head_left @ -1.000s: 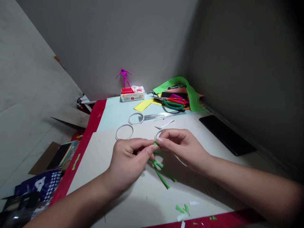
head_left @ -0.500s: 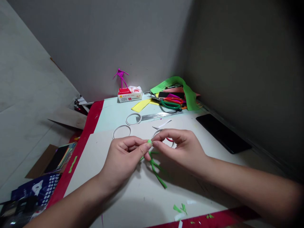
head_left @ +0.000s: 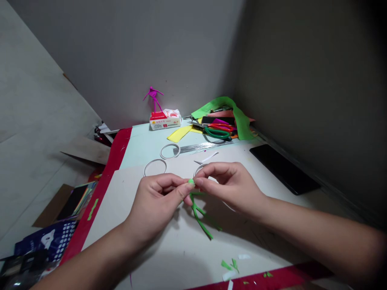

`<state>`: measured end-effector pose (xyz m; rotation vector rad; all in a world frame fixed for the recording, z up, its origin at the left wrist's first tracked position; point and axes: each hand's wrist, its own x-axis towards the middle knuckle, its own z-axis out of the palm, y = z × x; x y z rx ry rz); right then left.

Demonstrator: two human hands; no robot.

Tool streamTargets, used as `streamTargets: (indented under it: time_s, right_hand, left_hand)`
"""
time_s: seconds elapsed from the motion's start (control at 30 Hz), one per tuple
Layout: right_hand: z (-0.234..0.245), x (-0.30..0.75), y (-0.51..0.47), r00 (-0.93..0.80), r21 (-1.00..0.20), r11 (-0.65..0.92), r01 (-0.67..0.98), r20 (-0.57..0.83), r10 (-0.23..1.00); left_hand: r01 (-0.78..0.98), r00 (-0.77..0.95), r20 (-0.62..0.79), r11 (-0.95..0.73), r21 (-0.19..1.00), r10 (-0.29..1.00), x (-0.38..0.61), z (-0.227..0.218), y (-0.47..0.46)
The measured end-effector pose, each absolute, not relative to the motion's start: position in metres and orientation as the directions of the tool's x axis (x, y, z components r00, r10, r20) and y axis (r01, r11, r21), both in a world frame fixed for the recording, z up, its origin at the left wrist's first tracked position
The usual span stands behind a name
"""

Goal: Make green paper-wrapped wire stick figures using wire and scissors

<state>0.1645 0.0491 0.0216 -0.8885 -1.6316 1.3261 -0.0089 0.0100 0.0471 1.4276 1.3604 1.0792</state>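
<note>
My left hand [head_left: 154, 205] and my right hand [head_left: 229, 189] meet above a white board [head_left: 169, 257], fingertips pinching a small green paper piece [head_left: 191, 181]. Narrow green paper strips [head_left: 201, 217] hang from that pinch and trail down over the board. Just behind my right fingers lies a thin wire ring [head_left: 201, 169], partly hidden by the hand. Two more wire rings [head_left: 155, 167] [head_left: 170, 151] lie behind and left of my hands. Green snippets [head_left: 226, 265] are scattered near the front.
A bundle of straight wires [head_left: 202, 147] lies behind the rings. Red-handled and green-handled scissors [head_left: 216, 131] sit among coloured paper at the back. A magenta wire figure [head_left: 154, 96] stands on a tissue pack [head_left: 165, 120]. A black phone [head_left: 284, 169] lies right, beside the wall.
My hands have drawn slightly closer around the green piece, whose tip now shows between the fingertips. The view has shifted a little, and the strips hang much as before.
</note>
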Motion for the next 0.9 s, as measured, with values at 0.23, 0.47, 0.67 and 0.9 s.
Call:
streamTargets:
  time_s: [0.23, 0.47, 0.67, 0.9]
  right_hand:
    - [0.0218, 0.1635, 0.0494, -0.387, -0.937, 0.346, 0.041, 0.304, 0.870]
    - [0.0225, 0.1630, 0.0489, -0.407, -0.924, 0.379, 0.051, 0.328, 0.853]
    - [0.0231, 0.1622, 0.0488, -0.405, -0.938, 0.339, 0.073, 0.283, 0.869]
    - [0.0215, 0.1634, 0.0487, -0.408, -0.981, 0.194, 0.011, 0.172, 0.897]
  left_hand:
    - [0.277, 0.011, 0.061, -0.062, 0.959, 0.998, -0.0082, 0.0468, 0.0067]
    - [0.298, 0.005, 0.082, -0.079, 0.951, 0.997, -0.0081, 0.0461, 0.0073]
    - [0.299, 0.009, 0.054, -0.054, 0.953, 0.999, -0.0080, 0.0467, 0.0093]
    - [0.255, 0.011, 0.044, -0.045, 0.966, 0.999, -0.0077, 0.0471, 0.0101]
